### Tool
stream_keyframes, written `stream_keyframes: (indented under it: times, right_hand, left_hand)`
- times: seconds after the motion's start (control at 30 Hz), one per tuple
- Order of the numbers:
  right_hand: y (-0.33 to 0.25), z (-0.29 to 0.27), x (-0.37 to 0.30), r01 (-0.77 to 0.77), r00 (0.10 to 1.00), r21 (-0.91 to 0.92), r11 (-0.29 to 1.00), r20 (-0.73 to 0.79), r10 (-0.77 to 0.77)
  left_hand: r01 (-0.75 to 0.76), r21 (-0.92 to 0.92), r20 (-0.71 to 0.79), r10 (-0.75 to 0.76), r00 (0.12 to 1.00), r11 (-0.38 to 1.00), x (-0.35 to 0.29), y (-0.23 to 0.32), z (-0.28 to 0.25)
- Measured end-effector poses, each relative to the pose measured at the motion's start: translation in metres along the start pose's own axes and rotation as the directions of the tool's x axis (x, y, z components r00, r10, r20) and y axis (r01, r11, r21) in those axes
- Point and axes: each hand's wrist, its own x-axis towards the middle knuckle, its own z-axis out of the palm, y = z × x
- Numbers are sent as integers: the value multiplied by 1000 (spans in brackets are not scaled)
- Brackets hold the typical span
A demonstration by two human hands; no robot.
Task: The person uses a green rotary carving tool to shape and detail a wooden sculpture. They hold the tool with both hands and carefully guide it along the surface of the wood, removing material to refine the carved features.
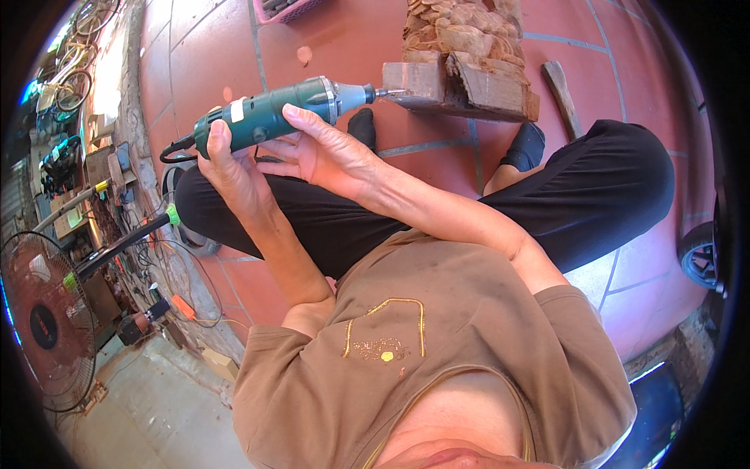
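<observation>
A dark green electric die grinder (269, 116) with a grey nose is held level above my lap, its thin metal bit pointing right. My left hand (234, 168) grips the rear end, thumb on the casing beside the black power cord. Nearer the nose, my right hand (332, 152) holds the body from below, thumb against its side and fingers partly hidden. Just beyond the bit stands a carved wooden block (476, 59), with rough scale-like shapes above a squared base. From this angle the bit's tip overlaps the base; I cannot tell whether they touch.
A wooden stick (562, 98) lies on the red tiled floor (336, 39) right of the block. A pink basket (287, 9) is at the far edge. Along the left stand a fan (48, 324), cables and tools. A small black wheel (698, 254) is at right.
</observation>
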Motion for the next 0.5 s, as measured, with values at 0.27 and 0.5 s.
stream_keyframes:
  times: [0.27, 0.5]
  right_hand:
    - [4, 1, -1, 12, 1000, 15, 1000, -18, -11]
    - [-2, -3, 6, 8, 1000, -10, 1000, -6, -8]
  left_hand:
    - [-4, 14, 11, 4, 1000, 1000, 0, 0, -4]
    - [-3, -13, 1, 3, 1000, 1000, 3, -4, -1]
